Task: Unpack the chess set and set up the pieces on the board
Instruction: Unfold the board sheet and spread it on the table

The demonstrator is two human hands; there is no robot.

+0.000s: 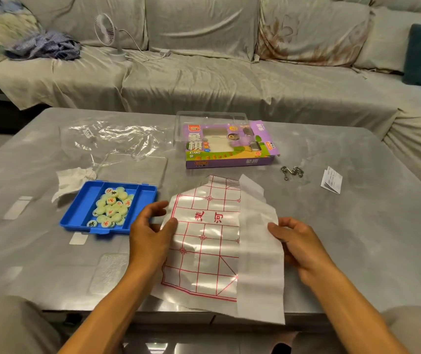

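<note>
A thin white sheet printed with a red xiangqi grid, the board point(204, 241), lies partly unfolded at the front middle of the grey table point(357, 226); its right part is still folded over, blank side up. My left hand point(150, 233) pinches the board's left edge with thumb on top. My right hand point(296, 241) grips the folded right edge. A blue plastic tray point(82, 213) to the left holds several pale round chess pieces point(112, 209) with red and dark characters. The purple chess box point(230, 149) stands behind the board.
A clear plastic lid point(133, 169) and a crumpled clear bag point(117, 136) lie behind the tray, beside a crumpled tissue point(71, 180). Metal ring puzzles point(292, 172) and a folded leaflet point(332, 180) sit at the right. A sofa with a small fan point(107, 31) runs behind.
</note>
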